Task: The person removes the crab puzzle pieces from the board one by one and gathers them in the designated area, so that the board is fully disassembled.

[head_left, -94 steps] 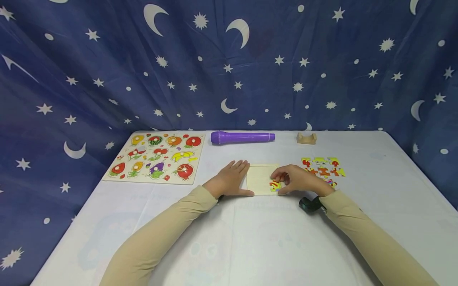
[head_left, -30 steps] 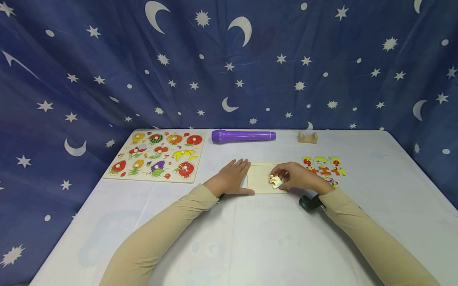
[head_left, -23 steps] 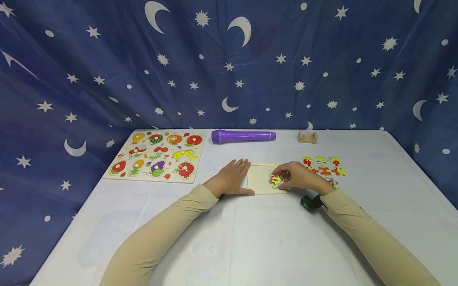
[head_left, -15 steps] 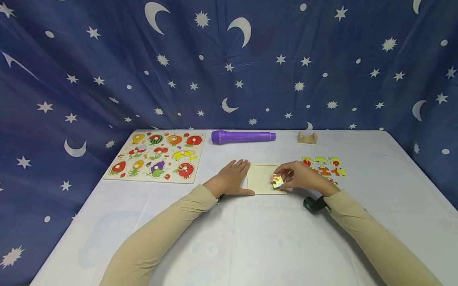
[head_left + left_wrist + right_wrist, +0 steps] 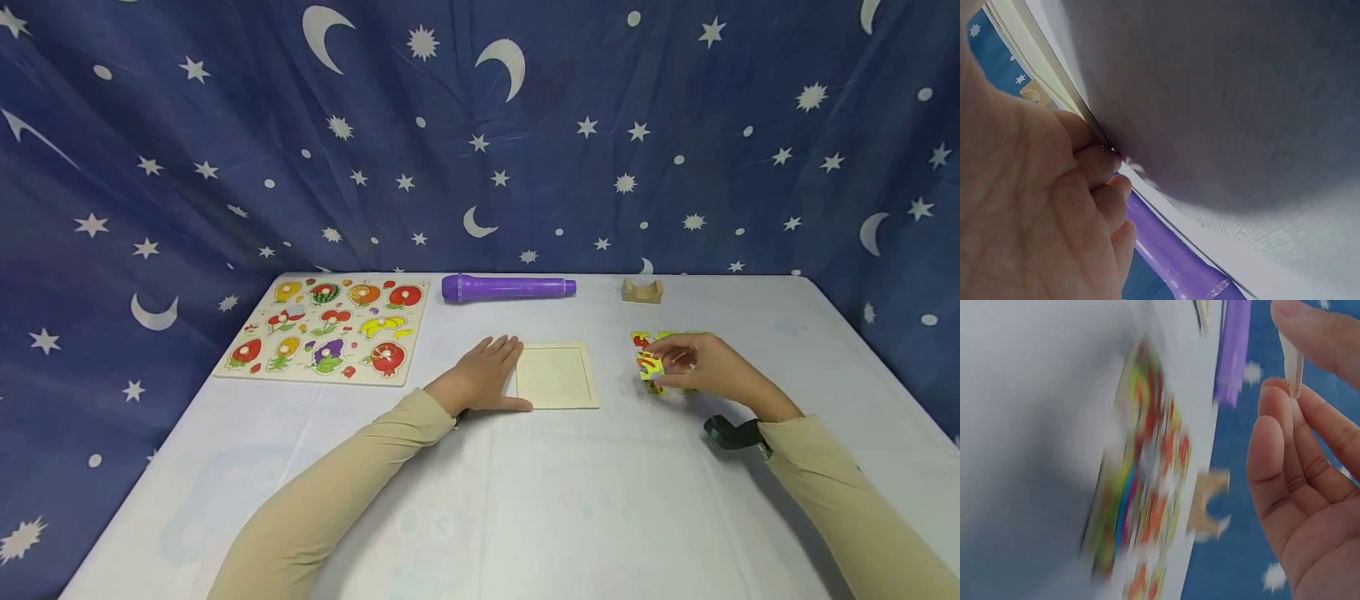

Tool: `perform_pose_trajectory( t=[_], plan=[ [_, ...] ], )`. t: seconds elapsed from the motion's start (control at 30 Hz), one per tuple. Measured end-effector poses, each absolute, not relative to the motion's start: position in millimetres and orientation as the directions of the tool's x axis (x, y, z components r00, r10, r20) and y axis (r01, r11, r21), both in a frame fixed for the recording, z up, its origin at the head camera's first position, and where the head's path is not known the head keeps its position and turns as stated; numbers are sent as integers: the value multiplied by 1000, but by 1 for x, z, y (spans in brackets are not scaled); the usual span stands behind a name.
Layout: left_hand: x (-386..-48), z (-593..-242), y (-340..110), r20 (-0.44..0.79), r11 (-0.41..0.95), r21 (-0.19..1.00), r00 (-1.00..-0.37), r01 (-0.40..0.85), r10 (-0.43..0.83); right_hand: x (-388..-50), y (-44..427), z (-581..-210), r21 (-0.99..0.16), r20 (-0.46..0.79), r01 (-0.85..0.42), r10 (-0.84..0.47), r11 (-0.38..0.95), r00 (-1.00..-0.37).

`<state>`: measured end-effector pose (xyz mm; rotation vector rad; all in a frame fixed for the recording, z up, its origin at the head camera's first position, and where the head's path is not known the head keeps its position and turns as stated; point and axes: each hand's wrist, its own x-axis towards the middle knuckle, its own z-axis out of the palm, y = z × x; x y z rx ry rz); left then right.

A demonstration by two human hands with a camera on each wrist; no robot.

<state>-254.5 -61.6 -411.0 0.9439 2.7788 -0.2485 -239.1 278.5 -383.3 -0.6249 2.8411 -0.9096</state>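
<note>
My left hand (image 5: pixel 480 377) lies along the left edge of a square wooden puzzle tray (image 5: pixel 557 379), fingers extended and touching it. The tray shows only bare wood inside its thin frame. Farther right, my right hand (image 5: pixel 712 367) pinches a yellow and red jigsaw piece (image 5: pixel 650 365) between thumb and fingertips. In the right wrist view that piece (image 5: pixel 1292 362) is seen edge-on, raised above the table. Below and behind the right hand are several more jigsaw pieces (image 5: pixel 640 338), mostly hidden by it in the head view and blurred in the right wrist view.
A fruit peg-puzzle board (image 5: pixel 352 332) lies at the back left of the white table (image 5: pixel 570 508). Near the back edge are a purple toy microphone (image 5: pixel 510 287) and a small notched wooden block (image 5: pixel 642 291). A starry blue curtain (image 5: pixel 390 100) hangs behind.
The jigsaw piece, earlier lying in the tray's lower right corner, is lifted out by my right hand and carried right to the other pieces. My left hand stays at the tray's edge.
</note>
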Motion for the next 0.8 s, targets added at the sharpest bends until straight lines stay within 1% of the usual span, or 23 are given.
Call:
perform_pose_trajectory(
  t=[0.23,0.4,0.6,0.8],
  plan=[
    [-254,-410,-62,-248,783,-85,-774,616,582,-234,328,-385,-504,11,-274,-310,819,-951],
    [-254,-409,-62,-242,781,-92,-775,617,584,-233,353,-393,-505,-37,-225,-282,833,-959],
    [-254,-409,-62,-240,779,-89,-773,620,587,-232,367,-402,-513,-89,-205,-289,834,-953],
    [-253,-408,-61,-236,776,-94,-771,623,591,-231,368,-406,-510,-96,-222,-311,831,-945]
  ],
)
